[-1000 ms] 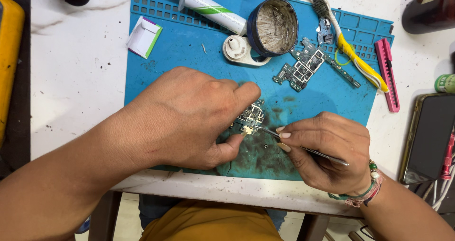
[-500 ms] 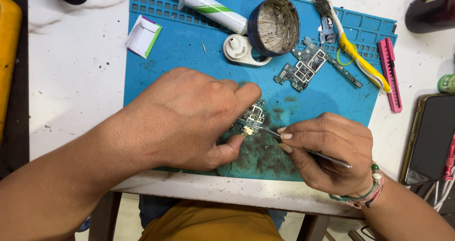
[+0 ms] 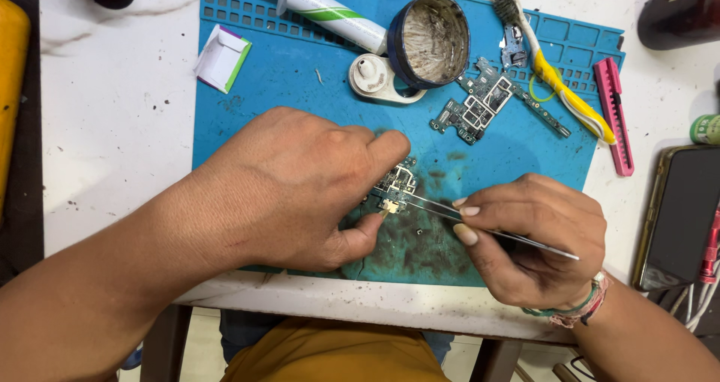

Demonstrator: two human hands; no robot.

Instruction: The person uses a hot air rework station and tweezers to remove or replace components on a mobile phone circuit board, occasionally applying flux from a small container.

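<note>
My left hand (image 3: 300,183) lies over the near middle of a blue work mat (image 3: 285,82) and pins a small circuit board (image 3: 397,181) between forefinger and thumb. My right hand (image 3: 536,236) pinches metal tweezers (image 3: 442,208), whose tips touch a small pale part at the board's near edge. Most of the board is hidden under my left fingers. The mat around it is stained dark.
Farther back on the mat lie a second circuit board (image 3: 476,108), a dark round tin of paste (image 3: 429,40), a white lid (image 3: 373,78), a syringe tube (image 3: 330,10) and a yellow toothbrush (image 3: 555,74). A pink cutter (image 3: 615,115) and a phone (image 3: 682,213) sit at right.
Both hands stay in the same place on the board; the tweezer tips hardly shift.
</note>
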